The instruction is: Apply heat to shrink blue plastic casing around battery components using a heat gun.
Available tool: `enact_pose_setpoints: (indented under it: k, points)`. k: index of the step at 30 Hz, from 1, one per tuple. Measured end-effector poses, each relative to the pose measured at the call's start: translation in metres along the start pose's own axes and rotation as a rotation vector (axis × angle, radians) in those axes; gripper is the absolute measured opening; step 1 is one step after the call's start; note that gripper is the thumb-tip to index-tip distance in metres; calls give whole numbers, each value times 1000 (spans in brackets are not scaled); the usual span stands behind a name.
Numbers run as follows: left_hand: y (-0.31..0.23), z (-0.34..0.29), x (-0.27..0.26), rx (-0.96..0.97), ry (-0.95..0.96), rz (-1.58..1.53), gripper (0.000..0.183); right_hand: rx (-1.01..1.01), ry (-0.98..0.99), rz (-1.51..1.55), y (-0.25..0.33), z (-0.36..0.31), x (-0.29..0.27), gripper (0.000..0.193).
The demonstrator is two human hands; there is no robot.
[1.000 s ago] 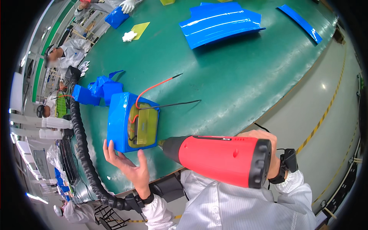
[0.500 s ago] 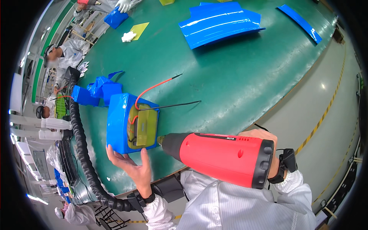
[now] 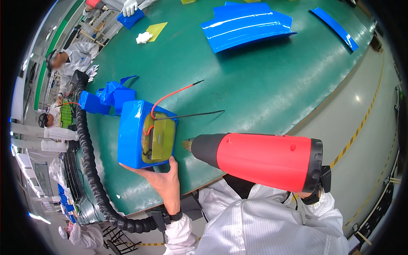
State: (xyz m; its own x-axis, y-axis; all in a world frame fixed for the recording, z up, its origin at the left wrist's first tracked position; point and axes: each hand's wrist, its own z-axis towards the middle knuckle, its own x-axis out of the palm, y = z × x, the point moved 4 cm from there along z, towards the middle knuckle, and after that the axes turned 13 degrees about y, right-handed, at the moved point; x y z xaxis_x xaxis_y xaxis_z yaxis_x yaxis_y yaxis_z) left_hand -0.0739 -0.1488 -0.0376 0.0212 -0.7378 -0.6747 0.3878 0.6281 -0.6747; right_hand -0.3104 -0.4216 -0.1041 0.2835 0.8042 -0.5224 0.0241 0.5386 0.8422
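A battery pack (image 3: 129,134) in glossy blue film stands on the green table, its exposed yellow-green end board (image 3: 163,140) facing right. From that end come a red wire (image 3: 172,97) and a black wire (image 3: 191,114), both spread over the table. My left hand (image 3: 165,185) grips the pack's near side, thumb at the near right corner and fingers partly hidden beneath. A red heat gun (image 3: 263,159) with a black nose is in my right hand (image 3: 304,194), which is almost wholly hidden under the tool. Its metal nozzle points left at the pack's open end, a small gap away.
Crumpled blue film pieces (image 3: 112,97) lie behind the pack. A black corrugated hose (image 3: 91,165) curves along the left. Blue sheets (image 3: 248,27) and a blue strip (image 3: 335,29) lie farther off. A co-worker's gloved hand (image 3: 129,7) touches another blue pack (image 3: 131,19).
The heat gun has moved right, away from the pack, and its body has levelled out. My left hand has shifted right along the pack's near edge, its fingers going farther under.
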Motion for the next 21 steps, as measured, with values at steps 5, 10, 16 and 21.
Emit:
enact_pose_setpoints:
  k: [5,10,16,21]
  points:
    - [13,-3,-3,9,74,-176,122,-4,-167,-114,-12,-20,9,61]
    - [43,-18,-10,5,164,-170,118,76,-49,-143,-4,-14,4,56]
    - [19,-10,-1,-50,149,-84,120,-77,-124,-192,41,14,-12,42]
    - [-9,2,-32,425,-168,104,106,-12,-194,-318,16,-2,-10,51]
